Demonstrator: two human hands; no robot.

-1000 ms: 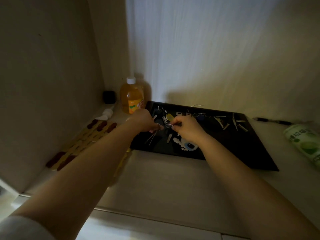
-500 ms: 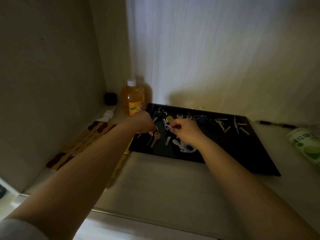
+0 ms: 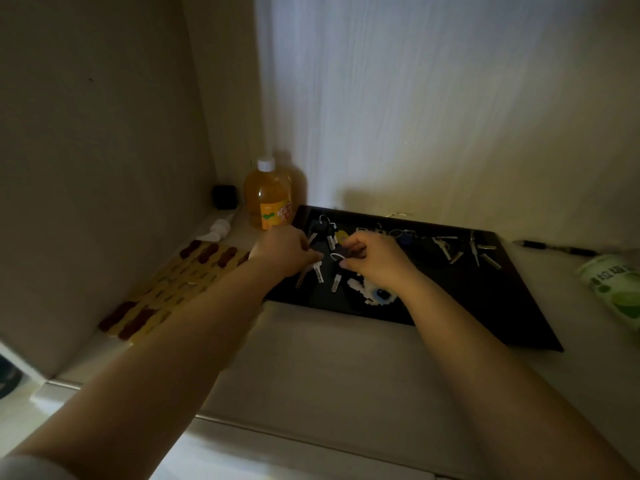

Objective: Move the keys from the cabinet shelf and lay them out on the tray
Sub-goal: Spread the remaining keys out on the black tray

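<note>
The black tray [image 3: 485, 306] lies flat on the cabinet shelf [image 3: 329, 358], against the back wall; both hands work over its left part. The left hand [image 3: 282, 252] pinches a key bunch [image 3: 313, 271]; the right hand [image 3: 375, 259] pinches a split ring [image 3: 336, 256]. Recommended: lower each key flat, apart from its neighbours; avoid dragging placed keys. The keys [image 3: 464, 249] already laid out are small, pale and metallic, spread along the far edge.

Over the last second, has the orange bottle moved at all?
No. The orange bottle still stands beside the far left corner of the black tray, as before; the camera's view just shifted.
</note>
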